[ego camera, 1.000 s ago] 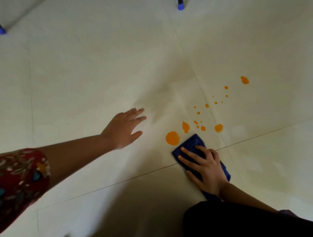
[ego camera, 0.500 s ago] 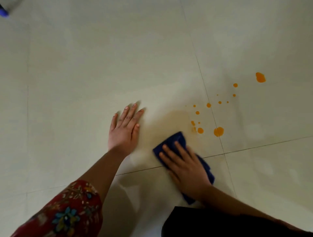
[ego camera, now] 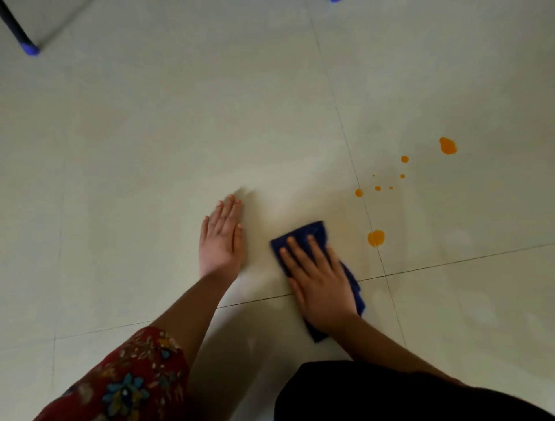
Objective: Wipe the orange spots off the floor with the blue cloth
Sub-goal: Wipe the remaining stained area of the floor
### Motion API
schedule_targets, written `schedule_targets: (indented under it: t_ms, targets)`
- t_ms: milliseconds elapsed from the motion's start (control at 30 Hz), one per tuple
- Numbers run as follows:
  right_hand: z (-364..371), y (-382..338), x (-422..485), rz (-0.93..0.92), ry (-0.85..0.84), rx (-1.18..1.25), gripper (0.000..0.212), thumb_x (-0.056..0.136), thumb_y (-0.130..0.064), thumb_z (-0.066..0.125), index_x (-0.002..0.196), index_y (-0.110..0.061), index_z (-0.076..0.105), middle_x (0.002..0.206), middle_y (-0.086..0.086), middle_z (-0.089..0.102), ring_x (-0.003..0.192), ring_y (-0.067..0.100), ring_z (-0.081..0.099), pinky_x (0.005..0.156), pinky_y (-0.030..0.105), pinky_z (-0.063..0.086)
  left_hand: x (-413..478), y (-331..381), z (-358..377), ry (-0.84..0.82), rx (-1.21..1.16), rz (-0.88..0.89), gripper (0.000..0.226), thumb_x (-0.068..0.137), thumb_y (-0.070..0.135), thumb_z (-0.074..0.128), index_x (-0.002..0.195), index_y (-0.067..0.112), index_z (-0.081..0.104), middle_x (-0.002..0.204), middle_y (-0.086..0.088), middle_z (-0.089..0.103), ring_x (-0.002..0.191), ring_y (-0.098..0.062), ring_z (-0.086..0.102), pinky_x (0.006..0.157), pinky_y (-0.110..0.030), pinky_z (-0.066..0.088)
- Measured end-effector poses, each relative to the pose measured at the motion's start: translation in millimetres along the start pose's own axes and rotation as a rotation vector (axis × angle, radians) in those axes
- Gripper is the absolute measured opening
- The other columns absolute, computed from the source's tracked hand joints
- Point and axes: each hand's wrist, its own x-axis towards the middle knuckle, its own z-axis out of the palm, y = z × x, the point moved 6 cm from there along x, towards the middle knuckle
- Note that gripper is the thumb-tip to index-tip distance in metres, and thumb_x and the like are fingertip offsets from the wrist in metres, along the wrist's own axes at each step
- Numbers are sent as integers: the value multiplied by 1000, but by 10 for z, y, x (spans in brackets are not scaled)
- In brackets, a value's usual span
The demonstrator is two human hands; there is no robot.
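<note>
My right hand (ego camera: 319,279) lies flat on the dark blue cloth (ego camera: 310,233), pressing it to the pale tiled floor (ego camera: 180,135). The cloth's far edge and a strip along its right side show around the fingers. Just right of the cloth sits a large orange spot (ego camera: 376,237). Further right and away lie several small orange drops (ego camera: 359,192) and a bigger blotch (ego camera: 447,146). A faint orange smear shows on the tile beside the cloth's far corner. My left hand (ego camera: 221,240) rests palm down on the floor left of the cloth, fingers together, holding nothing.
A dark furniture leg with a blue foot (ego camera: 30,49) stands at the far left. Another blue foot (ego camera: 335,1) peeks in at the top edge. My dark-clothed knee (ego camera: 390,393) fills the bottom right. Tile joints cross just right of the cloth.
The right hand swept the cloth left over the big orange spots nearest it, then forward; those spots are gone. The left hand came down flat on the floor.
</note>
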Motion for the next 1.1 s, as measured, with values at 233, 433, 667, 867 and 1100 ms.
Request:
schedule_targets:
  t_ms: [233,433,667,867,1100]
  targets:
    - [-230,951,886,185,54,-16,54,97,-41,28,149,-27,35,156,-2,32,144,29,26,115,48,24,180,562,286,-133,54,167,56,97,38,15,152,31,17,159,16,7,147,-3,-1,121,-31,1]
    - [-232,1159,-223,578,86,-45,57,99,-39,24,153,-21,23,160,1,21,148,27,13,118,48,15,133,590,442,-131,166,185,56,99,37,23,154,31,11,161,12,2,148,-5,-6,121,-34,2]
    - [-211,849,591,80,-28,-9,55,99,-43,24,152,-30,24,159,-5,21,148,25,15,118,45,11,126,618,407,-83,178,212,55,98,33,34,152,26,25,161,5,17,149,-12,9,120,-38,11]
    - [-294,1622,17,770,112,10,58,100,-45,16,155,-28,12,162,-4,10,150,23,3,120,47,6,371,891,321,-9,42,148,42,91,29,42,132,21,49,140,0,44,128,-23,39,110,-38,28]
    - [-297,1501,420,339,-23,-3,56,101,-46,17,154,-32,9,162,-9,6,150,21,-2,120,46,1,746,1510,826,-105,99,418,51,99,32,37,148,19,33,159,0,24,147,-20,19,118,-42,16]
